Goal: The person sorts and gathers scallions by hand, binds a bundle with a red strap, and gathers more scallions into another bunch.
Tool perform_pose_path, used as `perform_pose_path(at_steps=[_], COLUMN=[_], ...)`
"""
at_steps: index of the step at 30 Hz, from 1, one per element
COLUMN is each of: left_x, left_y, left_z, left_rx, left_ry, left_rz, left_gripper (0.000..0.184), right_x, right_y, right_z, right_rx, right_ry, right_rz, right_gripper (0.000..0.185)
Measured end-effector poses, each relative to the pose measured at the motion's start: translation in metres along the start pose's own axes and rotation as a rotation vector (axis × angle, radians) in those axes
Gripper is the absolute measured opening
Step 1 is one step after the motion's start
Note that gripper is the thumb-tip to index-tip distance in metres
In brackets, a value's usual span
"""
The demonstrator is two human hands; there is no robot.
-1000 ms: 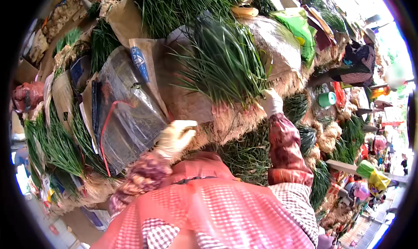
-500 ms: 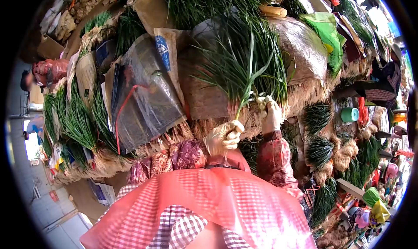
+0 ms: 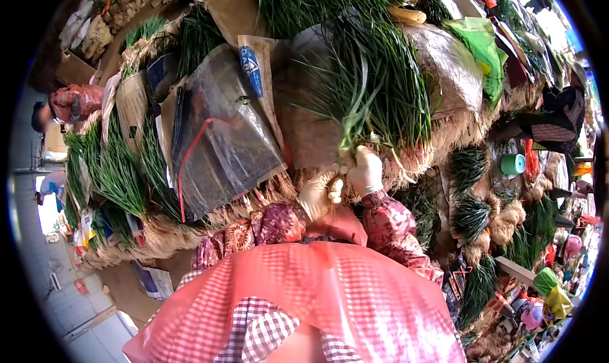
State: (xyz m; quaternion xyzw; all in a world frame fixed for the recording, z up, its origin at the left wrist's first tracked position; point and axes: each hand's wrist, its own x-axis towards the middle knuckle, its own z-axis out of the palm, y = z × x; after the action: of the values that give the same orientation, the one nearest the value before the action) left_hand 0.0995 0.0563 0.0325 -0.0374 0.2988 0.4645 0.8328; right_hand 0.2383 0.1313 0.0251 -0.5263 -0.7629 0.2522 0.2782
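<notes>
Beyond the red apron [image 3: 298, 274], the left hand [image 3: 320, 193] was curled, but its hold I could not tell; the right hand [image 3: 366, 171], close beside, grasped green stalks [image 3: 350, 129] low down; behind them leaned a leafy bunch [image 3: 399, 87].

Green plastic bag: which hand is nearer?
Right. In the picture, the right hand is below and left of the green plastic bag; the left hand is farther left and lower.

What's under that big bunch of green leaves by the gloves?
A brown sheet shows under the left tips of the green leaves, and pale roots poke out below. What's beneath the middle can't be seen; leaves cover it.
</notes>
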Motion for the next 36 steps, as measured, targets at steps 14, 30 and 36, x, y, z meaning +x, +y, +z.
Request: perform_pose_path(at_steps=[14,30,36], left_x=[-0.005,0.01,-0.002], left_y=[-0.011,-0.02,-0.007], left_z=[0.013,0.005,0.02], left_rx=[0.12,0.106,-0.151], left_ry=[0.196,0.068,-0.342], left_rz=[-0.015,-0.06,-0.078], left_gripper=[0.019,0.029,0.036], right_x=[-0.013,-0.019,-0.004], right_y=[-0.021,0.029,-0.003], right_z=[0.004,0.018,-0.011], right_rx=[1.379,0.125,1.492], right_ry=[-0.066,0.022,0.195], right_rz=[0.676,0.291,1.044], right_gripper=[0.017,0.021,0.03])
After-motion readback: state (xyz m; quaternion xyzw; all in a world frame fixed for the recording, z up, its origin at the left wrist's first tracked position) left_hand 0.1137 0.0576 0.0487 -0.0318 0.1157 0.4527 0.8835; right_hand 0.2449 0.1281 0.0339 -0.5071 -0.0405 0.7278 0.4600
